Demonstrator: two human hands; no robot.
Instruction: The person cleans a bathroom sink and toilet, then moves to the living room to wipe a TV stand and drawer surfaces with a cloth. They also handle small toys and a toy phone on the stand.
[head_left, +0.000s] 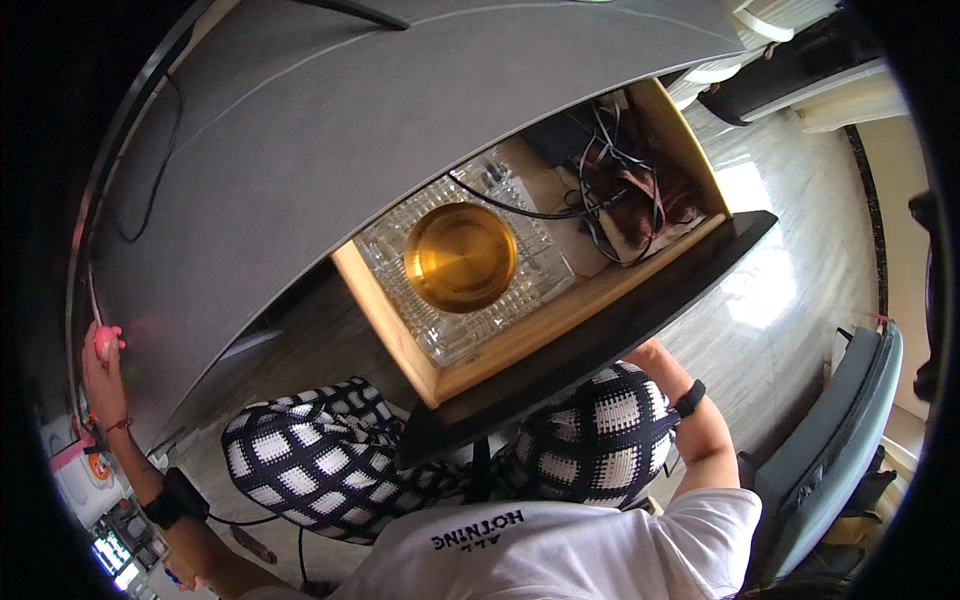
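Note:
At the far left, my left hand (105, 379) has its fingers around a small pink object (109, 337) with a thin pale stem, beside the grey tabletop's raised edge. My right hand (646, 354) is mostly hidden behind the dark front of a pulled-out wooden drawer (540, 337); its fingers cannot be seen. A round gold-coloured metal dish (460, 257) lies in the drawer on ribbed clear glass or plastic ware (480, 330). Black cables (592, 214) and a dark red cloth (641, 202) fill the drawer's far right part.
The dark grey tabletop (300, 150) with a pale vein overhangs the drawer, and a thin black cord (157, 169) lies on it. My legs in checked cloth are under the drawer front. A grey-blue padded piece (832, 450) stands at the right on the wood-look floor.

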